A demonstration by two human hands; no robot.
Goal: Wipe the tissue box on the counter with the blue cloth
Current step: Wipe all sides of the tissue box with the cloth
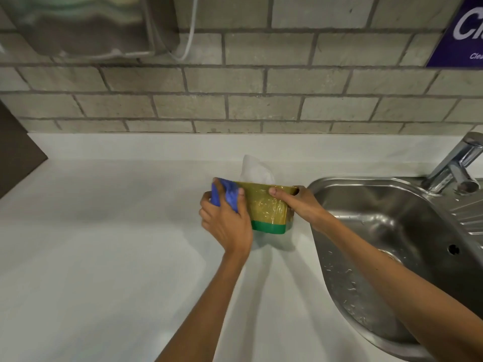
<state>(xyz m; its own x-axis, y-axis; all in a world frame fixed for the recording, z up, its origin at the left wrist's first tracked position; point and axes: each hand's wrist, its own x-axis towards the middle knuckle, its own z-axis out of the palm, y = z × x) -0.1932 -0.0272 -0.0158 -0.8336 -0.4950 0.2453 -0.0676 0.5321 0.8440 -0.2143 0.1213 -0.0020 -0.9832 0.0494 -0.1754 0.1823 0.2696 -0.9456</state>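
Observation:
The tissue box (266, 205) is olive-gold with a green band along its bottom, and a white tissue (254, 169) sticks up from its top. It stands on the white counter (104, 244) beside the sink. My left hand (224, 218) presses the blue cloth (226, 192) against the box's left end, fingers wrapped over the cloth. My right hand (300, 202) grips the box's right end, thumb on the near face.
A steel sink (392, 244) with water drops lies right of the box, its tap (460, 163) at the far right. A grey brick wall stands behind the counter, with a dispenser (91, 27) and a purple sign (460, 32) on it.

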